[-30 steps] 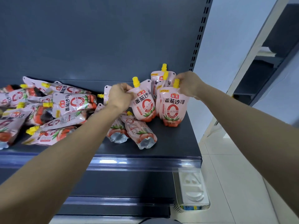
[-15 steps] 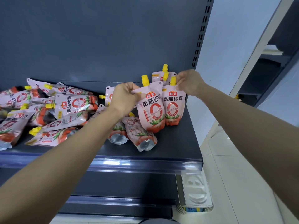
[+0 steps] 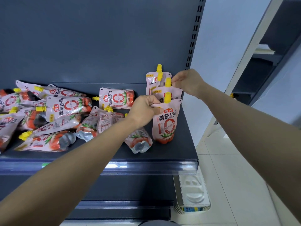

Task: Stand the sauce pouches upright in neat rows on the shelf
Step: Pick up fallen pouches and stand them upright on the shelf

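Pink yellow-capped sauce pouch (image 3: 165,121) pinched upright by left hand (image 3: 143,110); right hand (image 3: 187,82) pinches the pouch behind (image 3: 167,93). Next: let go gently, probably.

A bare strip of the dark grey metal shelf (image 3: 182,149) lies open along its front edge, below and right of the upright pink, yellow-capped sauce pouch (image 3: 165,123) at the front of the right-hand row. To the left, a jumble of toppled pink pouches (image 3: 53,118) crowds the shelf, one lying flat (image 3: 116,98) near the back panel with clear shelf between it and the row.
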